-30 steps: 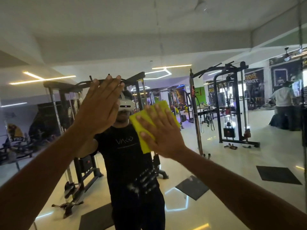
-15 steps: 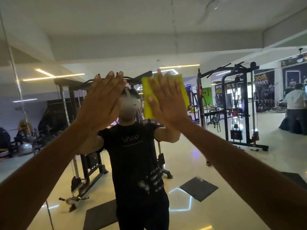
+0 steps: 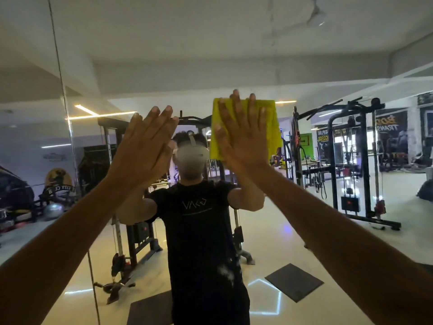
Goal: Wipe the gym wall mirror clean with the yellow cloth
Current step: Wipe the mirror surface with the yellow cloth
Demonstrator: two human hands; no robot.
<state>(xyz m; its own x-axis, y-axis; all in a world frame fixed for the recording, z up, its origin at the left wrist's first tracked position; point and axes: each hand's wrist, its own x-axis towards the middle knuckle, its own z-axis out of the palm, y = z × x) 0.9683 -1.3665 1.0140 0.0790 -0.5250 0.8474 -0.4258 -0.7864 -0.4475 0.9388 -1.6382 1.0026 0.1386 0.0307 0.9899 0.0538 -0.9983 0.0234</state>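
Head view: the right hand [image 3: 243, 134] is flat, its fingers straight, and it presses the yellow cloth [image 3: 271, 127] on the mirror [image 3: 328, 55], up high and a bit to the right. The left hand [image 3: 145, 146] is flat on the glass too, fingers straight, holding nothing. The hands are apart, side by side. A black gym machine [image 3: 351, 165] shows in the mirror at the right.

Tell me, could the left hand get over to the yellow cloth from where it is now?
Probably yes. The left hand lies flat on the mirror beside the yellow cloth, with only bare glass between them. The right hand already covers most of the cloth.
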